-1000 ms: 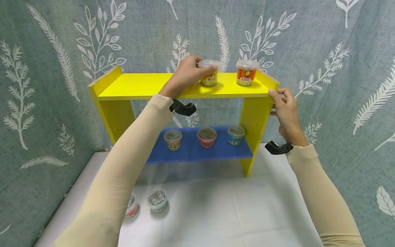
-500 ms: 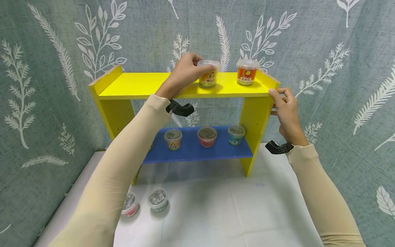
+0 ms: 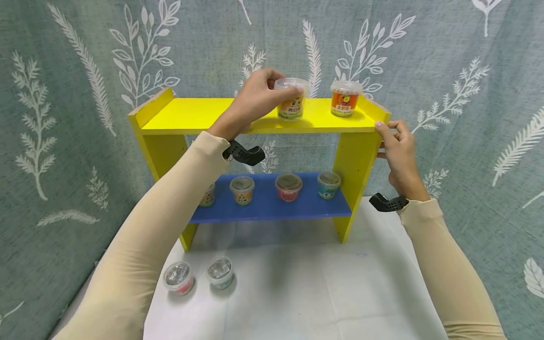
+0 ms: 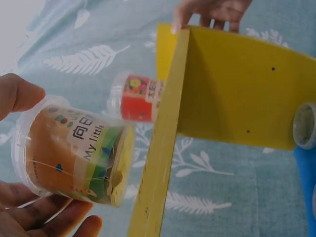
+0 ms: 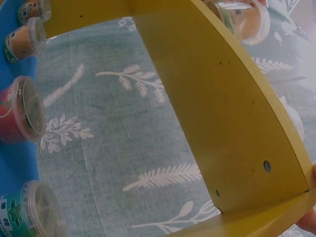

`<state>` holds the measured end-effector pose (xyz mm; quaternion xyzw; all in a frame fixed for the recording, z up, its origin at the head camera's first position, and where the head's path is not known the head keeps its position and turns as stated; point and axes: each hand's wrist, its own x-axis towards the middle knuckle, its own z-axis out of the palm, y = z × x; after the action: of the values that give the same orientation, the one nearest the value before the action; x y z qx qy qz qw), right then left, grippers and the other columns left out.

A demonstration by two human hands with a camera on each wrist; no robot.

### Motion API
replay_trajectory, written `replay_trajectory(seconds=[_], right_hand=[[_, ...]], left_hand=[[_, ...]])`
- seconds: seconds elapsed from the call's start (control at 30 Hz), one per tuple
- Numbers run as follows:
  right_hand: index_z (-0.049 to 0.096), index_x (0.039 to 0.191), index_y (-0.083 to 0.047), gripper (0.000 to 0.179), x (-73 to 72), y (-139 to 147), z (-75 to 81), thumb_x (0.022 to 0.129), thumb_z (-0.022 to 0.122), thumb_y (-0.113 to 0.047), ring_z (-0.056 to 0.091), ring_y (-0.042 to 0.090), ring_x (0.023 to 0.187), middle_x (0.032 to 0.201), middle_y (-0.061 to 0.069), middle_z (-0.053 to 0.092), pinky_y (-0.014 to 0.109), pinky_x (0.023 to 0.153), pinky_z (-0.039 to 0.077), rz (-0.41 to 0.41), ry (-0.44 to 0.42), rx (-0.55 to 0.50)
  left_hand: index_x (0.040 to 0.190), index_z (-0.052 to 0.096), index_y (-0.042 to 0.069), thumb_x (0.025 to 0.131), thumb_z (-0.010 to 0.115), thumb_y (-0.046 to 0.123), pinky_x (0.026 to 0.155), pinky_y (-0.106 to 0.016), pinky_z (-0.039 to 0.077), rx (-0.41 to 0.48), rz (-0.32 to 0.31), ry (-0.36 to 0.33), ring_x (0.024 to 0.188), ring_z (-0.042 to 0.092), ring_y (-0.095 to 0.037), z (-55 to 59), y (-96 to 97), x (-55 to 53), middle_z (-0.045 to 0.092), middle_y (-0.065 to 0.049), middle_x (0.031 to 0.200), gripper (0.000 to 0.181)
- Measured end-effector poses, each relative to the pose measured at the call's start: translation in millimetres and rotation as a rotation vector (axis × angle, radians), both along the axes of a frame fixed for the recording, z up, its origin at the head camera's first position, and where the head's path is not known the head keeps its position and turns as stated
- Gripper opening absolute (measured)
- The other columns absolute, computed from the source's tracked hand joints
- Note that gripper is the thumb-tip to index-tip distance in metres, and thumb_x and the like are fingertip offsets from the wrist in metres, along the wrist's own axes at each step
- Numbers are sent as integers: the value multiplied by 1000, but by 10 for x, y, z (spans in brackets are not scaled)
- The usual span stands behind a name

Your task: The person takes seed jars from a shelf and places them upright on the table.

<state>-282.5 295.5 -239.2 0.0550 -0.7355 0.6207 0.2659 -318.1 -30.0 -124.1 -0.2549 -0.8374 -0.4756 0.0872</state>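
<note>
**Left hand (image 3: 257, 97) grips orange-labelled clear plastic cup (image 3: 291, 110)**

At upper centre of the head view, the cup is above the front of a yellow-and-blue shelf unit (image 3: 199, 112); whether its base touches cannot be told. At upper right, the right hand (image 3: 401, 153) grips the unit's end, near a red-labelled clear plastic cup (image 3: 343, 102). Two lidded plastic cups (image 3: 220, 273) sit lower left.

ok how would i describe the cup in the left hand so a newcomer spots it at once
Find the shelf, then its yellow top. Look there for the cup that the left hand grips. Its label is orange with a green band below, while the red-labelled cup to its right in the head view has no hand on it.
</note>
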Motion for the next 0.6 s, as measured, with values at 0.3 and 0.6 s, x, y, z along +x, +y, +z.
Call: replay_trajectory(seconds=[0.3, 0.6], right_hand=[[58, 115, -22, 31, 21, -22, 2, 102, 59, -50, 58, 23, 92, 105, 6, 54, 33, 74, 51, -26, -19, 46], [58, 117, -22, 31, 12, -9, 4, 101, 61, -49, 57, 23, 93, 106, 7, 52, 29, 72, 52, -8, -18, 12]], left_hand=[[141, 51, 12, 92, 74, 51, 83, -32, 45, -27, -48, 43, 103, 51, -21, -49, -119, 147, 55, -6, 119, 67], [138, 53, 11, 91, 77, 47, 81, -31, 48, 4, -64, 46, 99, 56, -23, -74, -216, 242, 60, -8, 113, 64]])
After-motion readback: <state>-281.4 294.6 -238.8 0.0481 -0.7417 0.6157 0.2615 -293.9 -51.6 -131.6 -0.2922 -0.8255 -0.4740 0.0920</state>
